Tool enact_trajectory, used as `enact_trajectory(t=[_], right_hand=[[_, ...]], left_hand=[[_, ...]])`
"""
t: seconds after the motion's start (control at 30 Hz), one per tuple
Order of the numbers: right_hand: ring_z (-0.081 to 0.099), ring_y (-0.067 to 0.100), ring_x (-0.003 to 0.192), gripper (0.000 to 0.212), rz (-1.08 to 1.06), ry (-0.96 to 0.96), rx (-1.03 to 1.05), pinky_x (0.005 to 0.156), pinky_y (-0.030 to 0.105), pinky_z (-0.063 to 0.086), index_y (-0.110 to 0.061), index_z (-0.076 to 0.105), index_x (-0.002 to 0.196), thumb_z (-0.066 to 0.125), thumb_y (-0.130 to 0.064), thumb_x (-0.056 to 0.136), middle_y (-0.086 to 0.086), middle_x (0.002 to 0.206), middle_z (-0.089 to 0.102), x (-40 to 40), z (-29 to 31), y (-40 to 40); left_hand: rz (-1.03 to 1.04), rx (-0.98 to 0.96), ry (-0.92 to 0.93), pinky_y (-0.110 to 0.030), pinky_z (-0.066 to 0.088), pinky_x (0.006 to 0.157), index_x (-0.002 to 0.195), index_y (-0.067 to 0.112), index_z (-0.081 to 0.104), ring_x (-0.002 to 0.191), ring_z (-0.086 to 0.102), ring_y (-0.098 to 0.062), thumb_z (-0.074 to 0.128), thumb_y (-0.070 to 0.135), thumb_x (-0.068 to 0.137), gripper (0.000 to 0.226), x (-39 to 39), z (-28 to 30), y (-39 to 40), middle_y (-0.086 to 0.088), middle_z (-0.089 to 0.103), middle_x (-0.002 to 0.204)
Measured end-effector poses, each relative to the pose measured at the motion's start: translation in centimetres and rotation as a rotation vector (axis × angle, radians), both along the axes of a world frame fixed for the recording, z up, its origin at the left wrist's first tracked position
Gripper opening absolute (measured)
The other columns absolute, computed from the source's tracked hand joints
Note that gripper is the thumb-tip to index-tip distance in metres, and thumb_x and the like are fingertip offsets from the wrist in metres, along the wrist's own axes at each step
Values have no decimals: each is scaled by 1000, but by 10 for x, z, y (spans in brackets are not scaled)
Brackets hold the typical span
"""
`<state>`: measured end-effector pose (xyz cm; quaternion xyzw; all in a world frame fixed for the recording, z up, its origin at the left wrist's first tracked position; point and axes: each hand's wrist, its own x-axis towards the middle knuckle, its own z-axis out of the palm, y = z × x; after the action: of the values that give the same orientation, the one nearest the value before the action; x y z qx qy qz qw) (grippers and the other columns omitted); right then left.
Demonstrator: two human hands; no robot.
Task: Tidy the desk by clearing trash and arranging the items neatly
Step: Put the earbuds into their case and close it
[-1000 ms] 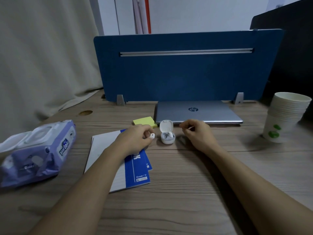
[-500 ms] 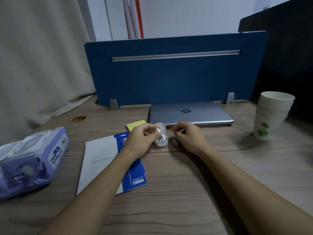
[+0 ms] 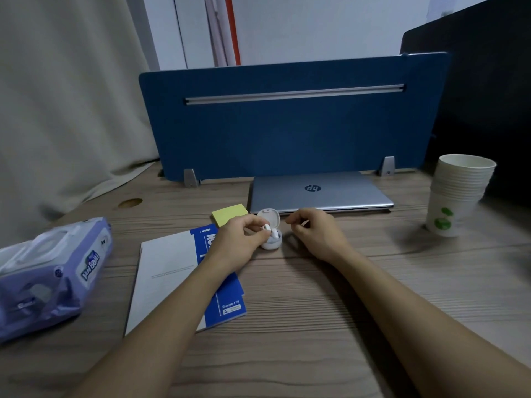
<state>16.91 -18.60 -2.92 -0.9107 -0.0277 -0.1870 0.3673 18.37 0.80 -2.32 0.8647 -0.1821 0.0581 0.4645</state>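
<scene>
A small white earbud case stands on the wooden desk with its lid up, just in front of a closed silver laptop. My left hand pinches a white earbud right over the case's open cavity, beside another earbud seated inside. My right hand rests on the desk just right of the case, fingers curled; something small and pale shows between its fingertips, too small to identify.
A yellow sticky-note pad lies left of the laptop. A blue-and-white booklet lies under my left forearm. A purple wet-wipes pack sits at the left, a stack of paper cups at the right. A blue divider closes the back.
My left hand has carried the earbud rightward from beside the case to the case's opening. My right hand has stayed put.
</scene>
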Motion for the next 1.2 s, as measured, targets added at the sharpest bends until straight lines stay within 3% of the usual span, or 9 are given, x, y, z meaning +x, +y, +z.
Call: enact_trajectory(t=[0.27, 0.43, 0.53, 0.67, 0.77, 0.87, 1.0, 1.1, 1.2], right_hand=[[61, 10, 85, 21, 7, 8, 14, 74, 22, 42, -21, 73, 99, 57, -11, 90, -4, 100, 73, -1, -1, 0], [64, 13, 90, 22, 15, 5, 23, 80, 24, 47, -19, 73, 101, 56, -10, 90, -3, 102, 73, -1, 0, 0], [65, 13, 95, 25, 49, 6, 81, 84, 25, 48, -17, 69, 109, 55, -9, 90, -3, 105, 72, -1, 0, 2], [61, 11, 108, 42, 117, 39, 224, 96, 27, 48, -16, 58, 131, 51, -4, 91, -4, 116, 69, 0, 0, 4], [58, 10, 118, 49, 147, 49, 246, 101, 29, 46, -17, 55, 134, 48, 1, 89, -3, 124, 67, 2, 0, 5], [59, 11, 116, 51, 173, 48, 289, 98, 29, 48, -19, 57, 130, 45, 5, 87, -5, 121, 68, 3, -1, 4], [63, 13, 104, 53, 203, 54, 388, 76, 22, 55, -24, 60, 118, 40, 11, 84, -7, 109, 69, 1, -1, 2], [62, 18, 102, 55, 201, 44, 401, 81, 27, 55, -22, 61, 115, 39, 15, 81, -3, 106, 69, 0, 0, 2], [62, 16, 99, 54, 203, 31, 396, 85, 26, 52, -21, 62, 112, 39, 16, 79, -2, 102, 70, -2, 2, 3]], left_hand=[[-2, 24, 9, -18, 40, 69, 110, 29, 67, 91, 57, -2, 66, 37, 89, 23, 1, -1, 0, 11, 63, 101], [96, -59, -2, -17, 37, 64, 105, 30, 58, 88, 56, -4, 64, 31, 90, 17, 4, 1, 1, 12, 59, 102], [110, -78, 23, -15, 34, 64, 114, 34, 49, 91, 53, 2, 61, 30, 92, 25, 5, 1, 1, 14, 55, 114], [42, -82, 46, -15, 37, 69, 135, 30, 43, 110, 55, -5, 56, 27, 96, 41, 4, 2, 1, 15, 51, 129], [3, -83, 60, -14, 39, 73, 142, 26, 41, 114, 53, -5, 52, 22, 98, 45, 3, 3, 0, 16, 52, 131], [-7, -91, 44, -12, 40, 72, 129, 30, 53, 108, 55, -2, 49, 15, 97, 36, 1, 5, 2, 16, 59, 121], [-33, -112, 49, -11, 39, 53, 104, 37, 62, 78, 57, -4, 48, 8, 94, 34, -1, 8, 5, 17, 61, 106], [-37, -66, 52, -15, 38, 51, 98, 40, 62, 88, 56, -6, 48, 4, 92, 39, -2, 8, 7, 22, 54, 103], [-29, -52, 39, -20, 40, 61, 97, 40, 62, 99, 53, -3, 49, 3, 91, 40, -4, 8, 9, 24, 52, 102]])
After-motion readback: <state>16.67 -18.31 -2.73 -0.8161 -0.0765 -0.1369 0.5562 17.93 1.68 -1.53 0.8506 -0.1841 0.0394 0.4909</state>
